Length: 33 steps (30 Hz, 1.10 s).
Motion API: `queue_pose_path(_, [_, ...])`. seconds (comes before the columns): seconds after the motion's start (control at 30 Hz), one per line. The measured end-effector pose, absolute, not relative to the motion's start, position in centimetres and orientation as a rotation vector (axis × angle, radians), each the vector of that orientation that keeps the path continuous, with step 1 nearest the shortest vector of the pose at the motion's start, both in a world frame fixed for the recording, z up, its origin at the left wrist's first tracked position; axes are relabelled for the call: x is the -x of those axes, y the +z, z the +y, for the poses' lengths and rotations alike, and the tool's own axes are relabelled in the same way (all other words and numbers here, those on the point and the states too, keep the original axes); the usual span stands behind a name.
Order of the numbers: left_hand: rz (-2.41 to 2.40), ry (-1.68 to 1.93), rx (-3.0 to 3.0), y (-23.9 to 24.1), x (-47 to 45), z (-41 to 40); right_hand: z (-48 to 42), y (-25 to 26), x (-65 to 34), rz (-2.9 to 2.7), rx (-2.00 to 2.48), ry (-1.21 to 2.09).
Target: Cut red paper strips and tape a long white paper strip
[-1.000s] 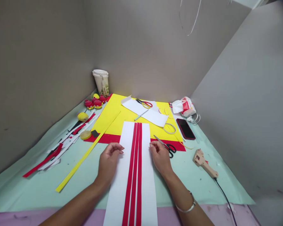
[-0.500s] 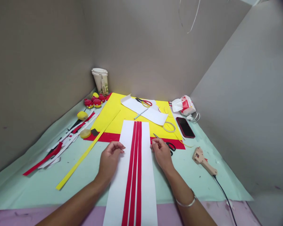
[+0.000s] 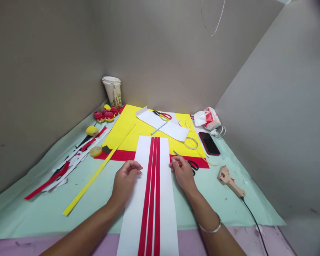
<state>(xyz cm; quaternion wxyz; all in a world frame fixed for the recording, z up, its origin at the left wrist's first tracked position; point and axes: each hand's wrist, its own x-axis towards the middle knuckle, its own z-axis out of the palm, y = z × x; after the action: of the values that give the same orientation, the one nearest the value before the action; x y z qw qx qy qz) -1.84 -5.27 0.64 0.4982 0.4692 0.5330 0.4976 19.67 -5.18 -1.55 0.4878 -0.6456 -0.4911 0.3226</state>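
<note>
I see both hands low in the middle of my view, on a long white strip (image 3: 165, 199) that carries three red stripes (image 3: 152, 192) down its length. The strip runs from 6 o'clock straight up toward 12 over a mint-green mat (image 3: 42, 199), and its far end overlaps a yellow sheet (image 3: 128, 129).

The left hand (image 3: 126, 179) lies on the strip's 9 o'clock edge. Its fingers are curled in with the tips bunched at the paper's border. The right hand (image 3: 183, 173) mirrors it on the 3 o'clock edge, fingers curled the same way, with a bangle (image 3: 210, 229) on its wrist. I cannot tell whether either hand pinches the paper or only presses on it.

Just beyond the right hand, at 2 o'clock, black-handled scissors (image 3: 192, 164) lie partly hidden behind the knuckles. Farther out at 3 o'clock rests a glue gun (image 3: 230, 181) with its cord trailing toward 5. A phone (image 3: 209, 143) and a tape ring (image 3: 191, 143) sit at 1 o'clock. At 9 o'clock from the left hand a yellow strip (image 3: 96, 174) lies aslant, with paper scraps (image 3: 66, 167) beyond it. A lidded cup (image 3: 112, 90) stands in the corner at 11 o'clock.
</note>
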Motion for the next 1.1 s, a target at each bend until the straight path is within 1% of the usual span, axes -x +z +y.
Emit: queue_pose_path(1.1, [1.261, 1.181, -1.179, 0.76, 1.78, -5.48, -5.22, -1.94, -19.63, -1.273, 1.563, 0.766])
